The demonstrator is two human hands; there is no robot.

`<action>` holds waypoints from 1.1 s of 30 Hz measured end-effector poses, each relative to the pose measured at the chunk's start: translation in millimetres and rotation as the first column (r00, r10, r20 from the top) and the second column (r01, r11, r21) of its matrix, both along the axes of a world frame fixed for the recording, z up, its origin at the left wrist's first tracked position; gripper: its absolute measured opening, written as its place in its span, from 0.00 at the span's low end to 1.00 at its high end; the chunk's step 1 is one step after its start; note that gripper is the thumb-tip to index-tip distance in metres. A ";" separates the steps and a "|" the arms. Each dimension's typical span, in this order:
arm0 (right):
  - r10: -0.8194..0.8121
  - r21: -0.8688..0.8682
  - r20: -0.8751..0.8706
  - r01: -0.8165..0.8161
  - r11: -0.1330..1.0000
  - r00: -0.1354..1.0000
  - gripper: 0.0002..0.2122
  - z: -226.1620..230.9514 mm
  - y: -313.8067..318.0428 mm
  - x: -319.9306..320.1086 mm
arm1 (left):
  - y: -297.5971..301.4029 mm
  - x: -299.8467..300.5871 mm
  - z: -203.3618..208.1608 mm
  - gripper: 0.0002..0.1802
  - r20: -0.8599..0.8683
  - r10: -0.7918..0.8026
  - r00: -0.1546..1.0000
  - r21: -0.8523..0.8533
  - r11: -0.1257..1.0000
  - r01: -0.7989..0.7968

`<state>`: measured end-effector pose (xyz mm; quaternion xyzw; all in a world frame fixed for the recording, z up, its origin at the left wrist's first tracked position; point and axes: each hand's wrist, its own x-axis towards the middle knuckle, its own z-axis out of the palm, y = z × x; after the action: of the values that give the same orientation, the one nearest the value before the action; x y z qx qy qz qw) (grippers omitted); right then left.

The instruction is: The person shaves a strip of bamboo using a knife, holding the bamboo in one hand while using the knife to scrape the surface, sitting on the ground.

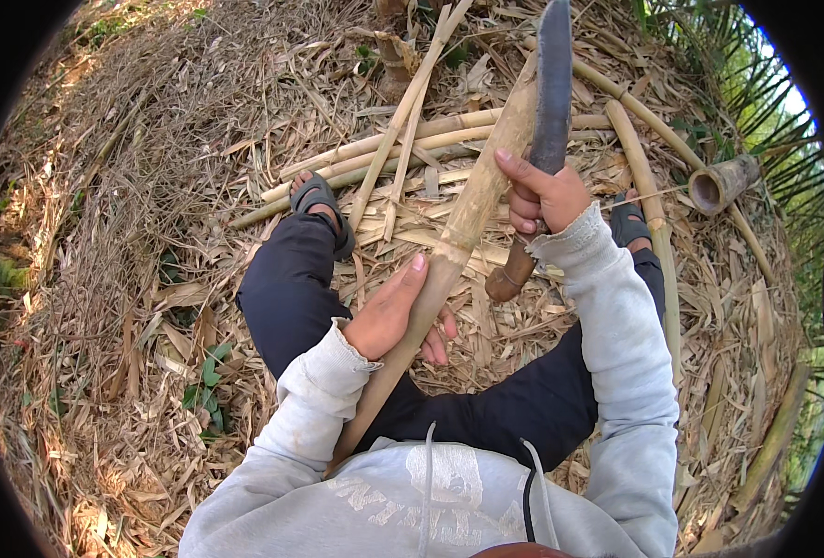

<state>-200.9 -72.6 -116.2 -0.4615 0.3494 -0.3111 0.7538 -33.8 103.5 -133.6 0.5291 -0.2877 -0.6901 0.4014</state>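
Note:
A long piece of bamboo [461, 223] slants from beside my left forearm up to the far middle. My left hand [386, 314] is closed round its lower part, thumb along the top and fingertips showing on the other side. In my right hand [553, 197] is a machete [552, 88], gripped where the blade meets the handle. The dark blade points away from me, close beside the bamboo's far end. The brown wooden handle sticks out below my fist. My right thumb lies over the bamboo's edge; whether the blade touches the bamboo I cannot tell.
Several bamboo strips [393, 139] lie crossed beyond my feet. Long bamboo poles [647, 177] lie at the right, near a hollow bamboo section [723, 186]. A stump [395, 70] stands at the far middle. Dry leaves and shavings cover the ground. A green plant [209, 381] grows at the left.

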 end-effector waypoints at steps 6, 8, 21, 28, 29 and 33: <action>-0.353 0.086 0.191 0.342 0.936 0.916 0.18 -4.9 -59.6 -38.4 | 3.1 -4.7 -6.7 0.25 -0.063 -0.183 0.981 -0.039 0.983 0.181; -0.402 0.071 0.122 0.396 0.915 0.907 0.19 -2.1 -55.2 -37.6 | 5.1 -5.5 -5.0 0.21 -0.096 -0.180 0.979 -0.061 0.983 0.174; -0.065 -0.726 -0.526 -0.408 0.554 0.848 0.16 -40.3 47.5 7.1 | 2.6 9.1 -4.5 0.18 -0.181 0.106 0.978 -0.111 0.986 -0.127; 0.082 -0.503 -0.338 -0.254 0.826 0.938 0.18 -19.9 59.7 16.4 | -2.9 6.0 -15.5 0.28 0.058 0.109 0.992 -0.220 0.971 -0.094; 0.021 -0.558 -0.289 -0.186 0.808 0.957 0.18 -26.9 54.3 18.6 | -5.2 1.8 -23.6 0.30 0.106 0.137 0.985 -0.269 0.957 -0.105; -0.054 -0.284 -0.145 0.011 0.959 0.988 0.16 -20.6 21.5 1.7 | -9.7 4.2 -20.1 0.34 0.044 0.125 0.991 -0.193 0.975 -0.114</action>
<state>-199.2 -51.1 -136.9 -0.5805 0.3652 -0.3342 0.6465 -29.5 93.8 -153.7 0.5237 -0.3307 -0.6192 0.4827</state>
